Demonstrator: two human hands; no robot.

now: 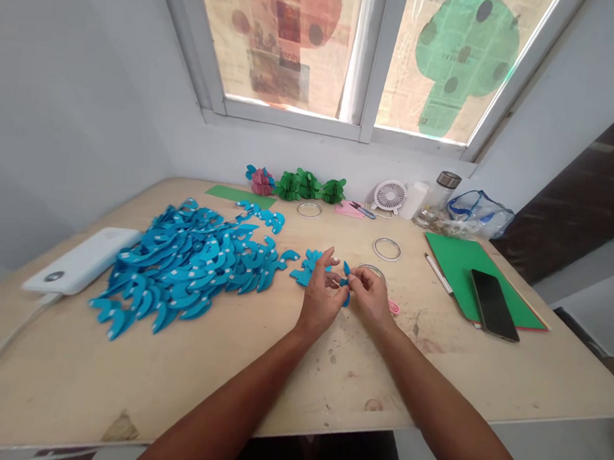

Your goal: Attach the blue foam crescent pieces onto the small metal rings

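Note:
Between my two hands is a small blue paper piece, pinched at the fingertips above the wooden table. My left hand grips its lower part with thumb and finger, the other fingers raised. My right hand pinches its right side. Just behind my left hand lie a few blue paper pieces, partly hidden by it. Further left spreads a large heap of curved blue paper pieces with small white squares on them. Partly covered by my right hand are a tape ring and a pink-handled tool.
A white power bank with a cable sits at the left. Two tape rings, one of them here, lie behind my hands. Green paper sheets and a phone are at the right. Paper figures, a small fan and a bottle line the back.

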